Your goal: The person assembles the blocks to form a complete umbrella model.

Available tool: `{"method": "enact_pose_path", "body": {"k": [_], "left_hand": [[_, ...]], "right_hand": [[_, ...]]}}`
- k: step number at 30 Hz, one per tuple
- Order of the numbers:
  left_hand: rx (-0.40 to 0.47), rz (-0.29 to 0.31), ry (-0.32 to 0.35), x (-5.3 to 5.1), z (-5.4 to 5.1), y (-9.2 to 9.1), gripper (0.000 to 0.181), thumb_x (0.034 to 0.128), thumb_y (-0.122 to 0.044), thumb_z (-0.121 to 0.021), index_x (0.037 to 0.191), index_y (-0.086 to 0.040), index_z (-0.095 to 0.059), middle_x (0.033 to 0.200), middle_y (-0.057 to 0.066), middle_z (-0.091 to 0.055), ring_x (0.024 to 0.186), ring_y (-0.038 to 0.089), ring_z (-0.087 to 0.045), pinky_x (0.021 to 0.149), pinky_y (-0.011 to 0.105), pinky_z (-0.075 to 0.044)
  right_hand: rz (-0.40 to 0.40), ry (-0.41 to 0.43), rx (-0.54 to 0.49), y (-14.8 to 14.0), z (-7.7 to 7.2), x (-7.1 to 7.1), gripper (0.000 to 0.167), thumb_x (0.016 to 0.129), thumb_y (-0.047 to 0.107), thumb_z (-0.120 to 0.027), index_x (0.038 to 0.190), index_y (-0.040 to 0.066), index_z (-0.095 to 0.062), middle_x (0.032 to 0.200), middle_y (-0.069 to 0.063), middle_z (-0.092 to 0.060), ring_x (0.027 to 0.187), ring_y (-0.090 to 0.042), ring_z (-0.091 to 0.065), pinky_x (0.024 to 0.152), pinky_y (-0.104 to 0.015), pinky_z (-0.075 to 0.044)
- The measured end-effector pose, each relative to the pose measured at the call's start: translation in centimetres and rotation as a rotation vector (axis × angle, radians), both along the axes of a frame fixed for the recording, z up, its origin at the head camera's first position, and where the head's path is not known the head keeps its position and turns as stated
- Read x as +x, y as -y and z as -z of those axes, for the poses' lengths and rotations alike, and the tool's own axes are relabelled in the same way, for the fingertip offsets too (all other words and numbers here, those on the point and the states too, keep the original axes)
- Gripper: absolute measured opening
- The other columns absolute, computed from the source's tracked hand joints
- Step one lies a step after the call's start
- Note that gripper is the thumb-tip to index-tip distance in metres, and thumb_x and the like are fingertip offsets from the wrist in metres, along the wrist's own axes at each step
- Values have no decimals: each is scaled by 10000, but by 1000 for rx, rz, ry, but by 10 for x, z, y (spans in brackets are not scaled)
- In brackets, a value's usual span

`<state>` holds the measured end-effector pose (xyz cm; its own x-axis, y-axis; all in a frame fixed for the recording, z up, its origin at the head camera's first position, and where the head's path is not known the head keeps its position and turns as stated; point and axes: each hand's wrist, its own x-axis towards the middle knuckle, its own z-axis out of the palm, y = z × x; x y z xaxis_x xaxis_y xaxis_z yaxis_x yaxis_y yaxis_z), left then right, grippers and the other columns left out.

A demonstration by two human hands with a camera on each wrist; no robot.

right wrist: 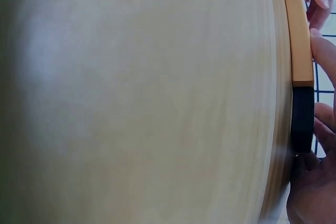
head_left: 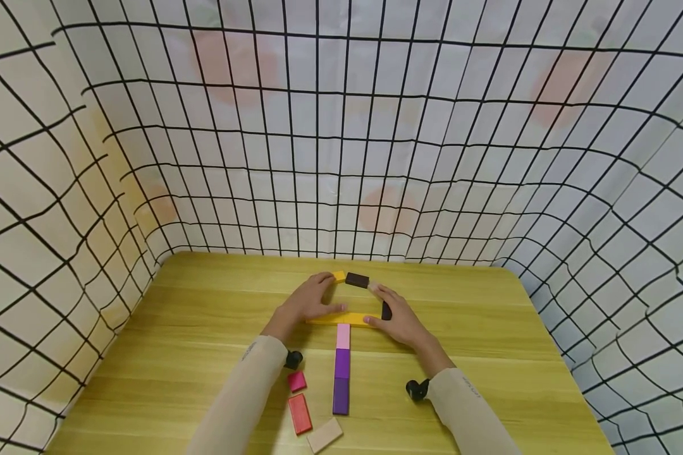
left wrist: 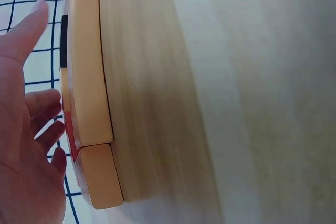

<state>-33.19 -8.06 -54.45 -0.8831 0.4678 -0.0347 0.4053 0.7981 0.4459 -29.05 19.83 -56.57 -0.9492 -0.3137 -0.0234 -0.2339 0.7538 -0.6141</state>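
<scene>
Wooden blocks form an outline on the table: a row of yellow blocks point(head_left: 353, 318), a pink block point(head_left: 343, 336) and purple blocks point(head_left: 341, 379) running down from its middle. Beyond the row lie a black block point(head_left: 356, 280) and a small yellow block point(head_left: 339, 277). My left hand point(head_left: 307, 300) spreads around the left side, fingers near the small yellow block, thumb over the row. On the right side, my right hand point(head_left: 399, 318) frames another black block point(right wrist: 302, 119), its thumb at the row's yellow block. A red block point(left wrist: 71, 135) shows beside my left fingers.
Nearer me on the wooden table point(head_left: 205, 354) lie a magenta block point(head_left: 297, 381), a red block point(head_left: 300, 414) and a beige block point(head_left: 325, 435), close to my left forearm. Black wire mesh point(head_left: 341, 136) encloses the back and sides.
</scene>
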Motion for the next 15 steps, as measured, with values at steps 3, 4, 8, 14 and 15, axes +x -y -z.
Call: {"method": "enact_pose_path", "body": {"k": [3,4,8,14,15], "left_hand": [[-27,15,-17,0,0,-2,954,913,-724,-571,1610,-108,-356,1688,92,-298,1555,318,-296,1267,500,-286],[-33,23,-24,1,0,-3,948,916,-724,-566,1611,-114,-356,1690,93,-294,1557,321,-290,1267,508,-283],[-49,53,-53,1,-1,-8,902,942,-724,-521,1610,-139,-367,1694,96,-287,1561,335,-273,1246,571,-294],[-82,70,-95,1,0,-16,796,971,-697,-491,1588,-198,-425,1690,72,-304,1562,356,-258,1228,618,-296],[-91,69,-98,0,1,-17,787,973,-697,-486,1586,-208,-429,1689,64,-307,1563,356,-256,1234,609,-291]], "right_hand": [[-1,-2,0,-1,-1,0,922,900,628,-695,1630,199,-328,1716,-43,-241,1572,-383,-228,1237,-655,-240],[-1,-2,-1,-1,-1,0,920,901,623,-698,1629,199,-330,1716,-43,-242,1572,-383,-228,1237,-654,-239],[1,-5,0,-2,-1,-1,907,903,602,-708,1624,190,-342,1714,-50,-247,1569,-388,-234,1234,-657,-243],[-2,-2,2,-1,0,-1,912,905,606,-704,1627,189,-336,1717,-45,-239,1569,-386,-233,1232,-655,-252],[-2,-2,3,-1,0,-1,915,903,612,-702,1627,189,-335,1717,-44,-239,1569,-386,-234,1232,-655,-252]]}}
